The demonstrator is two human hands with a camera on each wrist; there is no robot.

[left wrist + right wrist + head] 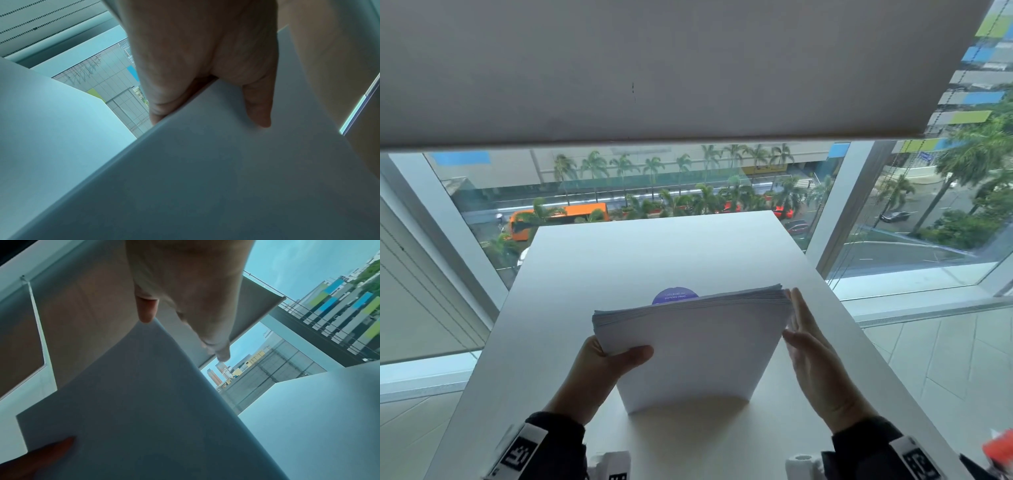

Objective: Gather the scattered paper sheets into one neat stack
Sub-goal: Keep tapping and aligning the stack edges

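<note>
Head view: left hand (599,370) grips paper stack (695,346) upright on table (619,253).

Purple round sticker (675,296) on counter (619,260), behind paper stack (690,346): small white print, upside down, too blurred to read.

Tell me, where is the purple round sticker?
In the head view, the purple sticker sits on the white table, near its middle, peeking out just behind the top edge of the paper stack.

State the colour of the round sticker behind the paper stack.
Purple sticker, clearest in the head view.
</note>
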